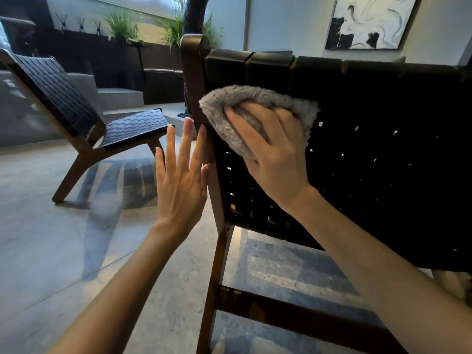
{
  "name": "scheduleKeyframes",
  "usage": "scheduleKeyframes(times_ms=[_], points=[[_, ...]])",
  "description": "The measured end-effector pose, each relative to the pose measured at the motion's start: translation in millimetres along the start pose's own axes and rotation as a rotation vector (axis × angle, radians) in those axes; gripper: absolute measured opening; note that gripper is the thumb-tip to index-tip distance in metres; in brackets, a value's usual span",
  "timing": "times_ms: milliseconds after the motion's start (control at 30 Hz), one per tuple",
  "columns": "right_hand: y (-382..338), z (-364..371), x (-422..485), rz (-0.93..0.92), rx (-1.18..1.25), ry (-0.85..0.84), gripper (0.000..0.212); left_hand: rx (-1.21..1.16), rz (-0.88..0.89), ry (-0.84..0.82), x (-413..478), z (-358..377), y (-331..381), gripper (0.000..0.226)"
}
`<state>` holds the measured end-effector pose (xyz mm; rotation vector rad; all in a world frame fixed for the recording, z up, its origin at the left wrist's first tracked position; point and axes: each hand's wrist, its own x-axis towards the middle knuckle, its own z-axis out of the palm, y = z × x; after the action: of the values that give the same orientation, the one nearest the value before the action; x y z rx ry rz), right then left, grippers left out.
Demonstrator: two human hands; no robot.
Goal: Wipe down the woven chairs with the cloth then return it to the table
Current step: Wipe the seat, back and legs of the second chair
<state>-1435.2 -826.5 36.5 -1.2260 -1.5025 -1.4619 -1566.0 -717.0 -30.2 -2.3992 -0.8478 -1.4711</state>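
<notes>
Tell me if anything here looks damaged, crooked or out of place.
Nothing stands out. The near chair's weave looks intact where the right hand presses the grey cloth, the left hand is open beside its frame, and the far chair stands upright.

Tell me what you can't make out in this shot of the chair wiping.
Head view:
- Near black woven chair with brown wooden frame: right side cut off by the edge; seat hidden behind its backrest.
- Grey fluffy cloth: middle covered by the right hand.
- Left hand: whether it presses the frame is unclear.
- Far woven chair: backrest top cut off at the left edge.
- Table the cloth returns to: outside the frame.
</notes>
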Motion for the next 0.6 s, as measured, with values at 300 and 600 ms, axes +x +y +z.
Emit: scheduleKeyframes(times_ms=[300,600], points=[[-9,46,-18,0.061,-0.292,-0.156,0.036,-0.015,0.035,0.004,-3,9,-5,0.063],[-5,60,-123,-0.017,-0.238,-0.476,0.039,-0.082,0.033,-0.078,-36,29,-1,0.068]])
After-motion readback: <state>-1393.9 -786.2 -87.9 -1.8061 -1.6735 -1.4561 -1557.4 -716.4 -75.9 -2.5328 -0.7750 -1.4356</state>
